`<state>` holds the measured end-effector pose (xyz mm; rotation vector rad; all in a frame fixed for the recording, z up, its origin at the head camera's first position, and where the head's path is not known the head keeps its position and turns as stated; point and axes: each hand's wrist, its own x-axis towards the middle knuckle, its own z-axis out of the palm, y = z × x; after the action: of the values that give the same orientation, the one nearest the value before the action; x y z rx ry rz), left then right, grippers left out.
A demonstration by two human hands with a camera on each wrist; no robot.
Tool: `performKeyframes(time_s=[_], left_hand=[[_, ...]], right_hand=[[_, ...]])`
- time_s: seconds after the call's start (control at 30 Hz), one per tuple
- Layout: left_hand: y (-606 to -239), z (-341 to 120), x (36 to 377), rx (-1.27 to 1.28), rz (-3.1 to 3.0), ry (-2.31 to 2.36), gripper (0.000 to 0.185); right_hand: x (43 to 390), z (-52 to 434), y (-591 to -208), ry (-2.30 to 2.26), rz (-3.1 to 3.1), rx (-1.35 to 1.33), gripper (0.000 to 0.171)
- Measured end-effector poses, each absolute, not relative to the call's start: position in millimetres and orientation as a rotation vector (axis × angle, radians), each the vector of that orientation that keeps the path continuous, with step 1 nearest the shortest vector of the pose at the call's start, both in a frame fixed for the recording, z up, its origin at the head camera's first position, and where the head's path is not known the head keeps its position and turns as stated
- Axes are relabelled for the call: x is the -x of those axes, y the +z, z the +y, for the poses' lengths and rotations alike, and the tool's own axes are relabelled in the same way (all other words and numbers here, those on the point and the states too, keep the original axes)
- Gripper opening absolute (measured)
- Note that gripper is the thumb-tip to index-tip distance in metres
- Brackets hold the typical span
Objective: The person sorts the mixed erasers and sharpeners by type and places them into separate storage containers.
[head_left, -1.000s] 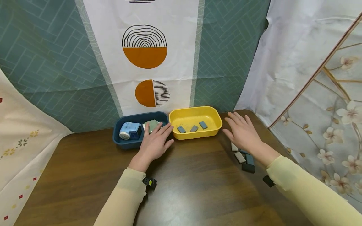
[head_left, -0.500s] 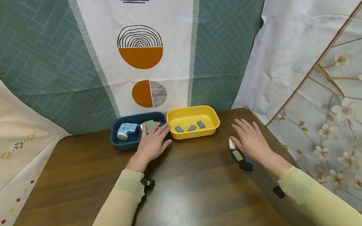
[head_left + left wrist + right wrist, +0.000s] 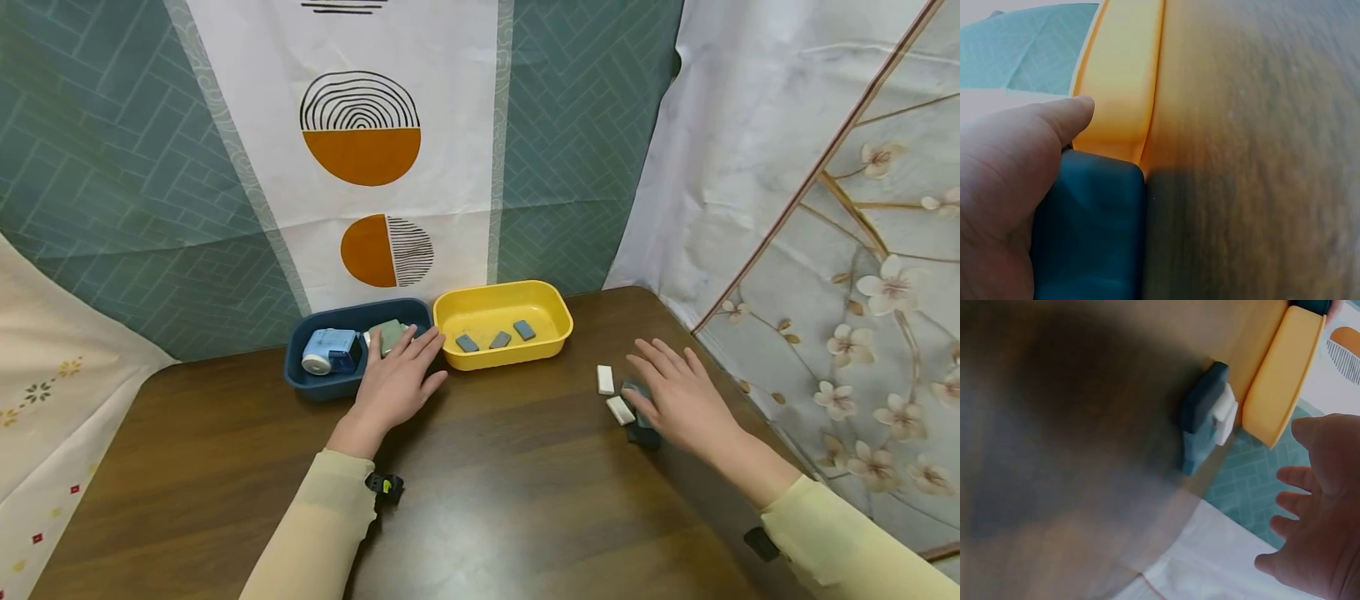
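Note:
My left hand (image 3: pixel 393 379), fingers straight, lies over the right end of a dark blue bin (image 3: pixel 318 389), and its thumb shows beside the bin in the left wrist view. Inside that bin are a light blue item (image 3: pixel 328 350) with a white round end and a green item (image 3: pixel 389 335), partly hidden by the fingers. My right hand (image 3: pixel 686 404) is spread above a small group of blocks at the right and holds nothing. Two white blocks (image 3: pixel 605 380), a blue-grey block (image 3: pixel 1199 449) and a black block (image 3: pixel 1205 397) make up the visible part of the group.
Touching the blue bin's right end stands a yellow bin (image 3: pixel 517 356) with three blue-grey blocks (image 3: pixel 500 339) in it. Patterned cloth (image 3: pixel 577 167) hangs behind the brown wooden table (image 3: pixel 480 467), and a floral cloth (image 3: pixel 847 367) borders its right side.
The right hand has drawn back toward the person and to the right, uncovering the white blocks. The left hand has stayed at the blue bin. The head view has turned slightly right.

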<state>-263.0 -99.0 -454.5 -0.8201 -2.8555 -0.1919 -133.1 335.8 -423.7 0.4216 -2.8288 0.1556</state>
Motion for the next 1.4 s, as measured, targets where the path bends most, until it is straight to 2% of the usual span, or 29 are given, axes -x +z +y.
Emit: performKeyframes(time_s=[0.57,0.97,1.4], left_hand=[[-456.9,-99.3,265.4,0.782,-2.868,-0.237,0.068],[-455.1,-100.9,261.9,0.768,-2.874,-0.257,0.068],[-456.4,-99.3,262.0,0.791,-2.863,-0.244,0.068]], right_hand=[[102.5,344.1,-443.6,0.124,-2.868,-0.453,0.059],[94.8,342.4,-448.3,0.136,-2.837,-0.498,0.048],[86.1,344.2,-454.5,0.132,-2.874,-0.508,0.048]])
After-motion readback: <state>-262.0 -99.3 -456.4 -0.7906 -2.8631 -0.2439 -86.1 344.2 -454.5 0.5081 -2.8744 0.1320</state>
